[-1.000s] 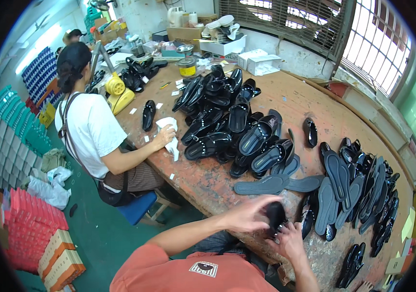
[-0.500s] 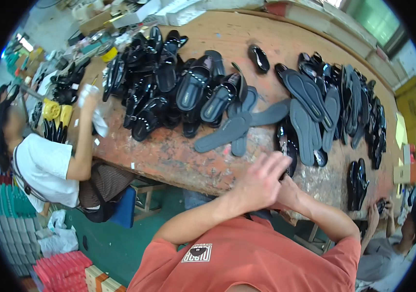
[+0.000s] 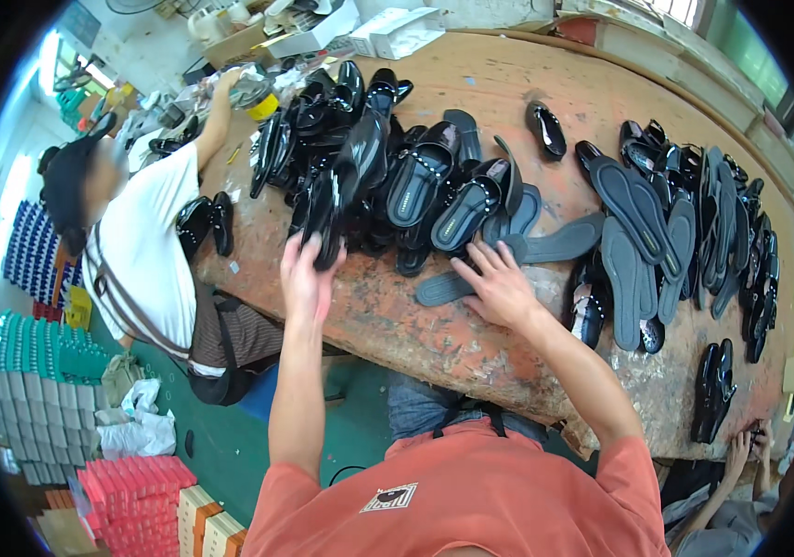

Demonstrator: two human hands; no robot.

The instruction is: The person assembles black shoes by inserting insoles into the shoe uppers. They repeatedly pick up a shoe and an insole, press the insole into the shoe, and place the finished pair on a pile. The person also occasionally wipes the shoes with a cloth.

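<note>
— Since half a second back, both hands have parted: the left hand (image 3: 309,274) has gone up-left and now grips a black slipper (image 3: 329,215) by its lower end, fingers wrapped round it, lifting it off the dark pile (image 3: 360,158) at upper centre.

— And the other?

— Right hand (image 3: 499,288), centre frame, lies spread and flat on a grey insole (image 3: 457,286), seemingly pinning it to the worn wooden table (image 3: 499,65).

— Beyond that?

— More grey soles (image 3: 633,232) fan out at right, sorted apart from the finished slippers. At left a seated person (image 3: 137,241) reaches toward a tin (image 3: 253,91).
</note>
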